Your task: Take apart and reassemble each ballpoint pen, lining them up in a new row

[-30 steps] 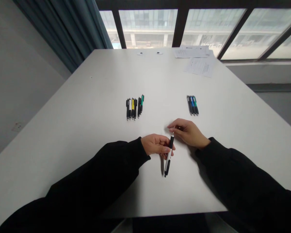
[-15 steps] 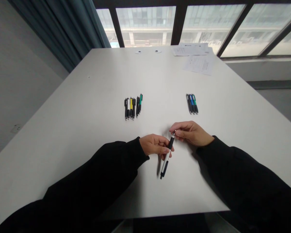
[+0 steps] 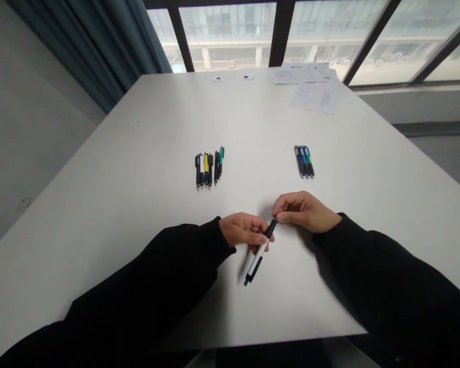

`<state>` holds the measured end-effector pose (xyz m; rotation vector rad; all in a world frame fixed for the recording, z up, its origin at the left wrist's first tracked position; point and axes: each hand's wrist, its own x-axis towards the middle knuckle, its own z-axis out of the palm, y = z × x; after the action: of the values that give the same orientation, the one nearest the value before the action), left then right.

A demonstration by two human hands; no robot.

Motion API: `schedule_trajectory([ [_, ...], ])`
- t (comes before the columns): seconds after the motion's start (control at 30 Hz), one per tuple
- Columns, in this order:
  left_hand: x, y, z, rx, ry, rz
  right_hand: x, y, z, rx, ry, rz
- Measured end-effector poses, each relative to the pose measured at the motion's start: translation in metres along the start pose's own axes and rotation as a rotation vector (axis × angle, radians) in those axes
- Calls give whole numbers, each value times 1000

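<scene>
My left hand [image 3: 247, 231] is closed around the middle of a white-and-black ballpoint pen [image 3: 257, 259], thumb on top and fingers beneath. The pen slants, its black clip and push-button end toward the table's near edge and its black grip pointing up to the right. At the grip's far end, my right hand [image 3: 304, 212] pinches the tip between thumb and forefinger. The metal tip piece is hidden by those fingers, so whether it sits tight on the barrel cannot be made out.
Left of centre lies a row of several pens [image 3: 206, 171], black, white, yellow and green. A smaller group of pens [image 3: 304, 162], dark, blue and green, lies to the right. Printed papers [image 3: 314, 94] rest at the far end of the white table [image 3: 168, 122], near the window.
My right fingers have closed in on the pen's grip end, covering the silver tip seen before. The pen's button end has swung a little to the left.
</scene>
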<state>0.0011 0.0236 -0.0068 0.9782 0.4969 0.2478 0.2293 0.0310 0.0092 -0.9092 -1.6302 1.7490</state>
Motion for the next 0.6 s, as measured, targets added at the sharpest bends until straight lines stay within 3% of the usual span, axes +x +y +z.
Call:
schedule_trajectory([
  [0.23,-1,1,0,25,-8,-36,-1,-7,10,-337,11,10],
  [0.43,0,3,1,28,8,-15,-5,-4,5,-12,19,-10],
  [0.6,1,3,1,47,-21,-22,-4,-5,8,-204,45,34],
])
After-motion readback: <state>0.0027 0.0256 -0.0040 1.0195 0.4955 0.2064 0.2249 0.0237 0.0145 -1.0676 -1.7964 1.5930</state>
